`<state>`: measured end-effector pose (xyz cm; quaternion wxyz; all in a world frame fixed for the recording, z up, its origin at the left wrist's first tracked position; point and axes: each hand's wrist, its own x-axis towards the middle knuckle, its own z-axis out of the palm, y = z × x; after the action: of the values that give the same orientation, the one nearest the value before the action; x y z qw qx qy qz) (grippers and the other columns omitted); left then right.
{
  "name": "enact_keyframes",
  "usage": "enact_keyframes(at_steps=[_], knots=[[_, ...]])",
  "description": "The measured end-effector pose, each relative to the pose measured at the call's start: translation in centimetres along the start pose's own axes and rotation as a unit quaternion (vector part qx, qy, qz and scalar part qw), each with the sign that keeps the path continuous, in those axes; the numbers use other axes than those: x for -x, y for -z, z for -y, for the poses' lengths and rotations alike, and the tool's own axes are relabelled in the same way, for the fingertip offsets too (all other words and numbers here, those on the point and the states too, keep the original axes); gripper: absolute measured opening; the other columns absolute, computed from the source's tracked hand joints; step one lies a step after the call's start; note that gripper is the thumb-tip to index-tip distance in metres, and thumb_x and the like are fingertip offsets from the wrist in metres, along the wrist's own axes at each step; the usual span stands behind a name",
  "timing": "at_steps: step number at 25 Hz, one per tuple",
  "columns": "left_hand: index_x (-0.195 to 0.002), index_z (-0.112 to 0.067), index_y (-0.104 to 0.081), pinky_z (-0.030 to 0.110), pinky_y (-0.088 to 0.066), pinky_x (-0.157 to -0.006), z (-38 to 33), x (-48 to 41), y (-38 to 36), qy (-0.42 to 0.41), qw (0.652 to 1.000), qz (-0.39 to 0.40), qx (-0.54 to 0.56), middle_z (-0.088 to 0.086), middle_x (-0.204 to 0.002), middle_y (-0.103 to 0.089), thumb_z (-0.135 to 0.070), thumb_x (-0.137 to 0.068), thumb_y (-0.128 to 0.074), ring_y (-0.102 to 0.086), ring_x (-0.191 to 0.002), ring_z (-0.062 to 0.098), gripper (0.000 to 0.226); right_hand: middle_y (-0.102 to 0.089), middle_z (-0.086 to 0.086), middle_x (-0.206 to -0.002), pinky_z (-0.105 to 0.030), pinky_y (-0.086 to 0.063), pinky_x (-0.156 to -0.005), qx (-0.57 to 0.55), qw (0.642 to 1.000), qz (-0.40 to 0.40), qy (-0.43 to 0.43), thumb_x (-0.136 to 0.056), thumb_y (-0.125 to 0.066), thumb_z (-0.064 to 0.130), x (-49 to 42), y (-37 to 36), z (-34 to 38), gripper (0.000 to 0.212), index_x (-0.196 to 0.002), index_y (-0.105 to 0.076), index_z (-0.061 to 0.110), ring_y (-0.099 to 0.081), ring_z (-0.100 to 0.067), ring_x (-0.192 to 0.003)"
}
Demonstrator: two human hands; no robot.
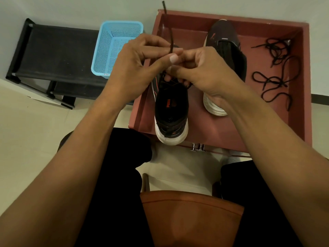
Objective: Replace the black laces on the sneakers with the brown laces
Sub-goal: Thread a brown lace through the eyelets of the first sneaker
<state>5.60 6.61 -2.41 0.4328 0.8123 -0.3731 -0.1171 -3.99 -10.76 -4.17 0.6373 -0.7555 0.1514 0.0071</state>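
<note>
Two dark sneakers with white soles stand in a reddish-brown tray [213, 132]. The near sneaker [171, 111] has its heel toward me, and a brown lace [170, 38] is threaded through its eyelets. My left hand [140, 68] pinches one end of this lace, which sticks up above my fingers. My right hand [201, 72] is closed over the eyelet area, its fingertips on the lace; the exact grip is hidden. The far sneaker [226, 50] stands behind my right hand. Loose black laces [274, 75] lie at the tray's right side.
A light blue perforated basket [115, 47] sits on a black low rack [53, 56] to the left of the tray. My dark-trousered legs and an orange-brown seat [188, 216] fill the bottom of the view. Pale floor tiles lie at the left.
</note>
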Motion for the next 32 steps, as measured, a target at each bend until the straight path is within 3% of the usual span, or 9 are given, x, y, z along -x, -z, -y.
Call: enact_keyframes(at_steps=[5, 7, 10, 13, 17, 21, 26, 29, 32], knots=[[-0.121, -0.023, -0.077, 0.018, -0.047, -0.100, -0.1, -0.2, -0.5, -0.006, 1.000, 0.011, -0.001, -0.012, -0.115, -0.073, -0.039, -0.101, -0.066, -0.063, -0.115, -0.002, 0.028, -0.072, -0.002, -0.079, -0.024, -0.048, -0.069, -0.018, 0.996, 0.089, 0.008, -0.095, -0.076, 0.013, 0.2, 0.3, 0.4, 0.004, -0.096, -0.079, 0.011, -0.059, -0.011, -0.073], [-0.119, -0.018, -0.078, 0.022, -0.051, -0.101, -0.3, -0.1, -0.4, 0.023, 0.999, 0.012, 0.024, -0.010, -0.110, -0.077, -0.036, -0.104, -0.061, -0.067, -0.112, -0.002, 0.029, -0.071, -0.003, -0.077, -0.024, -0.051, -0.071, 0.026, 0.996, 0.079, 0.029, -0.096, -0.077, 0.024, 0.2, 0.7, 0.5, 0.013, -0.090, -0.079, 0.012, -0.061, -0.011, -0.073], [-0.117, -0.016, -0.077, 0.014, -0.052, -0.089, 0.0, 0.0, 0.0, 0.060, 0.998, 0.029, 0.005, -0.011, -0.100, -0.076, -0.032, -0.109, -0.053, -0.069, -0.099, -0.006, 0.030, -0.076, -0.004, -0.082, -0.030, -0.059, -0.081, 0.074, 0.994, 0.065, 0.051, -0.097, -0.076, 0.028, 0.0, 1.5, 0.5, 0.018, -0.093, -0.079, 0.010, -0.069, -0.014, -0.078], [-0.115, -0.015, -0.078, 0.007, -0.050, -0.082, 0.1, 0.2, 0.5, 0.081, 0.993, 0.084, -0.001, -0.008, -0.097, -0.078, -0.022, -0.104, -0.064, -0.072, -0.093, -0.005, 0.019, -0.081, -0.004, -0.096, -0.036, -0.061, -0.097, 0.088, 0.993, 0.056, 0.053, -0.094, -0.079, 0.018, -0.1, 2.5, 0.5, 0.012, -0.106, -0.081, 0.013, -0.077, -0.016, -0.097], [-0.110, -0.019, -0.079, 0.003, -0.047, -0.078, -0.1, 0.3, 0.6, 0.089, 0.991, 0.095, -0.004, -0.011, -0.094, -0.077, -0.021, -0.090, -0.081, -0.072, -0.088, -0.008, 0.021, -0.081, 0.001, -0.098, -0.035, -0.057, -0.103, 0.113, 0.991, 0.042, 0.061, -0.092, -0.081, 0.020, -0.2, 2.8, 0.7, 0.013, -0.104, -0.083, 0.018, -0.075, -0.008, -0.103], [-0.110, -0.022, -0.076, 0.015, -0.055, -0.082, -0.1, 0.1, 0.5, 0.079, 0.993, 0.091, -0.016, -0.005, -0.090, -0.078, -0.030, -0.090, -0.081, -0.075, -0.089, 0.006, 0.022, -0.081, 0.003, -0.087, -0.035, -0.063, -0.091, 0.118, 0.990, 0.009, 0.079, -0.094, -0.079, 0.026, -0.2, 2.3, 0.8, 0.014, -0.103, -0.082, 0.016, -0.077, -0.010, -0.088], [-0.119, -0.015, -0.072, 0.035, -0.055, -0.080, 0.0, -0.2, -0.5, 0.058, 0.993, 0.099, -0.040, 0.013, -0.086, -0.074, -0.015, -0.100, -0.063, -0.070, -0.078, 0.024, 0.021, -0.079, -0.002, -0.080, -0.035, -0.066, -0.072, 0.125, 0.986, -0.045, 0.100, -0.102, -0.069, 0.030, -0.3, 1.6, 1.0, 0.023, -0.100, -0.078, 0.008, -0.079, -0.013, -0.071], [-0.114, -0.012, -0.071, 0.030, -0.054, -0.075, 0.0, -0.2, -0.6, 0.076, 0.992, 0.096, -0.015, 0.005, -0.081, -0.076, -0.009, -0.103, -0.055, -0.070, -0.073, 0.013, 0.020, -0.078, -0.001, -0.077, -0.033, -0.065, -0.069, 0.146, 0.981, -0.061, 0.113, -0.109, -0.057, 0.037, -0.4, 1.6, 1.1, 0.036, -0.100, -0.076, 0.007, -0.078, -0.011, -0.068], [-0.114, -0.012, -0.074, 0.029, -0.059, -0.093, -0.2, -0.2, -0.5, 0.111, 0.991, 0.059, 0.045, 0.000, -0.096, -0.080, -0.006, -0.100, -0.060, -0.076, -0.093, 0.015, 0.021, -0.078, -0.002, -0.077, -0.033, -0.065, -0.068, 0.153, 0.977, -0.089, 0.115, -0.113, -0.043, 0.043, -0.5, 1.4, 0.9, 0.051, -0.097, -0.076, 0.007, -0.077, -0.010, -0.068]])
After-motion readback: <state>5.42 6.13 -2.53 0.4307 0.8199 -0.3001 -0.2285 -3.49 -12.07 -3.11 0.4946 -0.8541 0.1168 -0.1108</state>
